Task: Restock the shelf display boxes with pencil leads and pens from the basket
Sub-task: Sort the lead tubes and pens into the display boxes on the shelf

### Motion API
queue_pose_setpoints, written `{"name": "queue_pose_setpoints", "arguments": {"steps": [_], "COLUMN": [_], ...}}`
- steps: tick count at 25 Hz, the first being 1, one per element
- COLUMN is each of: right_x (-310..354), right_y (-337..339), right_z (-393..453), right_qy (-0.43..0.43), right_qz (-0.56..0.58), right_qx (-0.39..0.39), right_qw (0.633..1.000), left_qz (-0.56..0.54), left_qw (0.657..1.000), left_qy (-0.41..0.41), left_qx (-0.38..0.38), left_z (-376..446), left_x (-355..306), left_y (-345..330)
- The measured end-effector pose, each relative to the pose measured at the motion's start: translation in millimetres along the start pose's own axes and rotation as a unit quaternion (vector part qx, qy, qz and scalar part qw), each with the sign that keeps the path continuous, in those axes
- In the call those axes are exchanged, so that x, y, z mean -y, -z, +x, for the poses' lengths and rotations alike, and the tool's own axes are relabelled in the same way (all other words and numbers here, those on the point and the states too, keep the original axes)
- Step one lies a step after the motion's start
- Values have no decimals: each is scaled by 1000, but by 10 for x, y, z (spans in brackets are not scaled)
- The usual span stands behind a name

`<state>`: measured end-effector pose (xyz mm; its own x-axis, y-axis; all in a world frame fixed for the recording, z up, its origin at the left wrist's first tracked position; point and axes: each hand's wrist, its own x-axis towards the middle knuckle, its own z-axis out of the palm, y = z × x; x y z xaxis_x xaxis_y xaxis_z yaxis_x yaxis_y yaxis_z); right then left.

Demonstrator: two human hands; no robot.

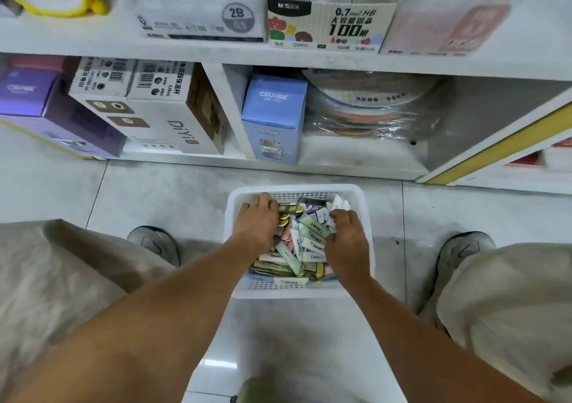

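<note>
Up above the fingers, a long white shelf [216, 52] with display boxes: a grey 2B box [201, 15], and a 0.7 HB box [331, 26] to the right of it. Down on the pale floor, between two grey shoes, a white basket [368, 226] full of small packs. Both hands inside it. Left hand [258, 220] at the far left corner, fingers bent down into gold and pink bits; can't tell if anything is gripped. Right hand [348, 241] on the right side, fingers curled round a white pack [340, 203]. Between the two sets of fingers, pale green and white lead packs [309, 238] in a heap.
</note>
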<state>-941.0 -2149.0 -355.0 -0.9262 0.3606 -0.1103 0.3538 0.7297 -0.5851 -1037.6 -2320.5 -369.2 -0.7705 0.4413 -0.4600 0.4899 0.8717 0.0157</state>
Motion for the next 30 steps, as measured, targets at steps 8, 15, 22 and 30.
{"name": "queue_pose_setpoints", "arguments": {"steps": [8, 15, 22, 30], "right_x": [23, -116, -106, 541], "right_y": [-149, -121, 59, 758], "right_z": [44, 27, 94, 315], "right_qy": [-2, -7, 9, -110], "right_qz": [44, 47, 17, 331], "right_qx": [3, -10, 24, 233], "right_qw": [999, 999, 1000, 908], "left_qz": [-38, -72, -164, -600], "left_qw": [999, 996, 983, 797], "left_qy": [-1, -29, -78, -22], "left_qx": [12, -36, 38, 73], "left_z": [83, 179, 17, -544], "left_x": [62, 114, 204, 121], "left_y": [-25, -74, 98, 1107]}}
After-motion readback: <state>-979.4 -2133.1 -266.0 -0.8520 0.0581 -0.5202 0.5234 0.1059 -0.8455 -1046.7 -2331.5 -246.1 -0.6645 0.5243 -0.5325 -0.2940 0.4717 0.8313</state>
